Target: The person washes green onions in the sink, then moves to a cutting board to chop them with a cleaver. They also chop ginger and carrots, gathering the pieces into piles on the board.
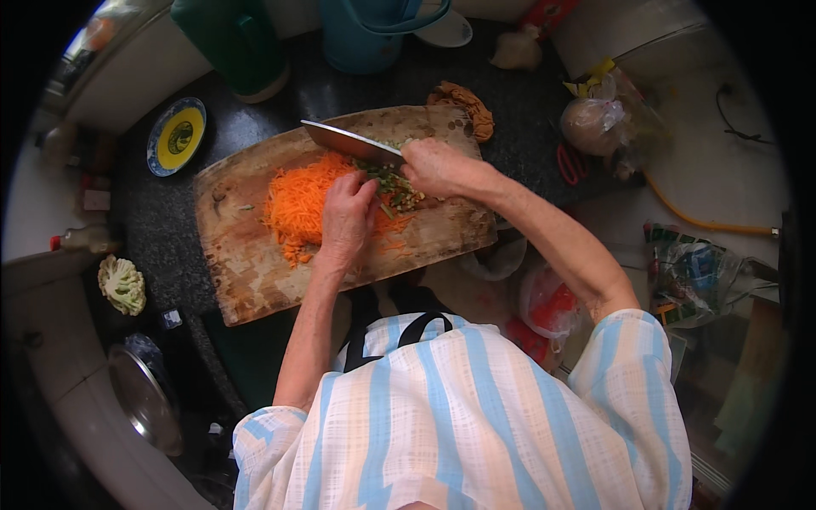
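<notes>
My right hand (pixel 433 167) grips a cleaver (pixel 350 141), its broad blade pointing left over the far part of a worn wooden cutting board (pixel 255 280). Under and beside the blade lie chopped green vegetable pieces (pixel 398 185). A heap of shredded carrot (pixel 299 201) fills the middle of the board. At the right side of this heap rests my left hand (pixel 349 213), fingers bent near the greens; whether it pinches anything I cannot tell. Small carrot pieces (pixel 296 254) lie at the heap's near edge.
Behind the board stand a green jug (pixel 223 44) and a blue bucket (pixel 360 48). A yellow-centred plate (pixel 177 137) and a cauliflower piece (pixel 122 285) are at left. A brown crumpled cloth (pixel 468 108), red-handled scissors (pixel 572 164) and a bagged round item (pixel 593 124) lie right.
</notes>
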